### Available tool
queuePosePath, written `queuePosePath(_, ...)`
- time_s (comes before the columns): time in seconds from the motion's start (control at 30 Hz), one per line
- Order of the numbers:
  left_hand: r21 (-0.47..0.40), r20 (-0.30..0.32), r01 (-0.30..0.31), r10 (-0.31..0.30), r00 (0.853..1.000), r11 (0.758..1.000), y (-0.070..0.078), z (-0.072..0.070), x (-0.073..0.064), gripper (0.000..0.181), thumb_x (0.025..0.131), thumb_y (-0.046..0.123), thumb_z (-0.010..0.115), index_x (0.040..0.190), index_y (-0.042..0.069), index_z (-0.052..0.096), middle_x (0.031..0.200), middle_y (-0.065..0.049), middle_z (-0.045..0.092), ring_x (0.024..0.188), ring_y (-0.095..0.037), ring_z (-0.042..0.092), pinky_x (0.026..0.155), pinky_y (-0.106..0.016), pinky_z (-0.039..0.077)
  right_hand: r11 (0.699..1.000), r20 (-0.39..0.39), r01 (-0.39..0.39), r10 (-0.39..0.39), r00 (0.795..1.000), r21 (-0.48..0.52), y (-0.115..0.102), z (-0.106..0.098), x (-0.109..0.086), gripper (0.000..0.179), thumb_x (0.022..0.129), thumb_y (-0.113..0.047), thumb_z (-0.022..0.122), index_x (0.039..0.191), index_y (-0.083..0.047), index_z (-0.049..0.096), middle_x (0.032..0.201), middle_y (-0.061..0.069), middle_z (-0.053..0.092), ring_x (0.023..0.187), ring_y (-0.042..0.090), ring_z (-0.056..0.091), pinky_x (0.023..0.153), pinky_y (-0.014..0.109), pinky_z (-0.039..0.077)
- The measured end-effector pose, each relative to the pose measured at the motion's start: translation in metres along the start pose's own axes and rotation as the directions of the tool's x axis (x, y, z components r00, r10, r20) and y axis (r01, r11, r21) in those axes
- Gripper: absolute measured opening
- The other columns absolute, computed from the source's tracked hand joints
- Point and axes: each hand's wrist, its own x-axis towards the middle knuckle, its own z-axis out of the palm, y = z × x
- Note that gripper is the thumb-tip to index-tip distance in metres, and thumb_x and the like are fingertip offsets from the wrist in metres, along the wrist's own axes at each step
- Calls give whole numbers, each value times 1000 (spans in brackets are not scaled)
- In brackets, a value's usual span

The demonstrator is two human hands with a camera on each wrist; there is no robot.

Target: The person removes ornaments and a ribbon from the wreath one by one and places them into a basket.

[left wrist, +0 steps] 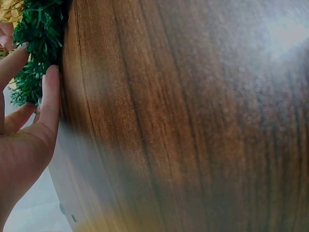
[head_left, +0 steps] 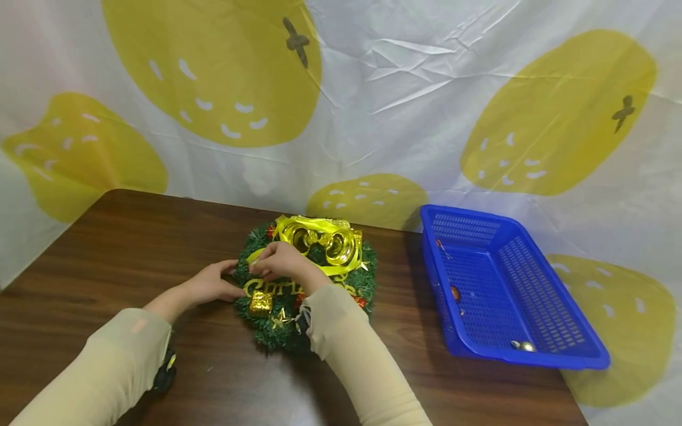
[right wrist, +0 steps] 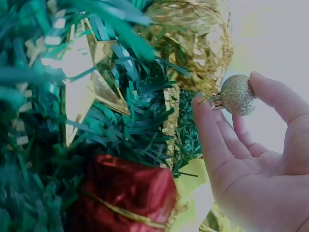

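A green tinsel wreath (head_left: 314, 283) lies on the brown table (head_left: 106, 254), with a gold bow (head_left: 325, 239), gold lettering (head_left: 264, 288), a gold gift box (head_left: 260, 303) and a gold star (head_left: 280, 320) on it. My left hand (head_left: 226, 287) rests against the wreath's left edge with fairly straight fingers (left wrist: 50, 101) touching the tinsel (left wrist: 36, 43). My right hand (head_left: 266, 266) hovers over the wreath's left part. In the right wrist view its fingers (right wrist: 207, 130) and thumb pinch a small gold glitter ball (right wrist: 239, 95) beside the tinsel, near a gold star (right wrist: 79, 92) and a red gift box (right wrist: 125, 191).
A blue plastic basket (head_left: 554, 355) stands on the table to the right, holding a few small ornaments (head_left: 455, 293). A white sheet with yellow shapes (head_left: 373, 106) hangs behind the table. Bare wood lies to the left and in front of the wreath.
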Motion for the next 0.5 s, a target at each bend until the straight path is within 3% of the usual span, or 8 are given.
queuePosePath(0.2, 6, -1, -7, 7, 1000, 1000, 1, 1, -1, 89, 83, 10, 69, 144, -16, 9, 139, -41, 23, 94, -26, 65, 79, -33, 58, 1000, 16, 11, -12, 1000, 22, -2, -5, -6, 15, 83, -18, 70, 92, -6, 66, 82, 2, 64, 73, 16, 63, 74, 31, 59)
queuePosePath(0.5, 10, 8, -12, 12, 1000, 1000, 4, 0, -4, 89, 83, 9, 68, 143, -17, 7, 139, -42, 22, 98, -28, 63, 80, -34, 58, 997, 37, 42, -45, 998, 61, -7, -11, -13, 19, 84, -21, 70, 93, -6, 62, 93, 9, 66, 76, 18, 65, 81, 37, 58)
